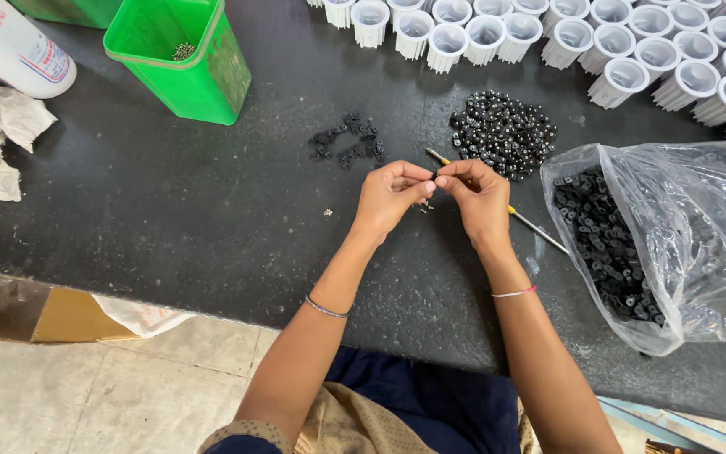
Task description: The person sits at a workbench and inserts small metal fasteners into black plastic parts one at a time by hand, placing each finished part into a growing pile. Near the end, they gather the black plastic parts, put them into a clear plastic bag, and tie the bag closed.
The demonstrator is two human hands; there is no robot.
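Black, speckled stone forms the worktop [170, 219], and just right of the frame's centre the left hand [388, 197] and right hand [479, 197] meet fingertip to fingertip. Both are pinched shut on a tiny part [432, 179] held between them, too small to identify. A thin yellow-handled tool [521, 215] lies under the right hand, slanting toward the lower right.

The step in hand looks like fitting or seating one small piece by finger pressure. The next move likely calls for a fine, steady pinch and a reach to one of the supplies: the heap of glossy black beads [503, 133] above the hands, the smaller cluster of dull black bits [348, 141] to its left, or the clear bag of black sleeves [632, 244] at right.

The bag and the rows of white ribbed cups [598, 38] along the top are cut off. The green bin [180, 59], upper left, holds something small and unclear.
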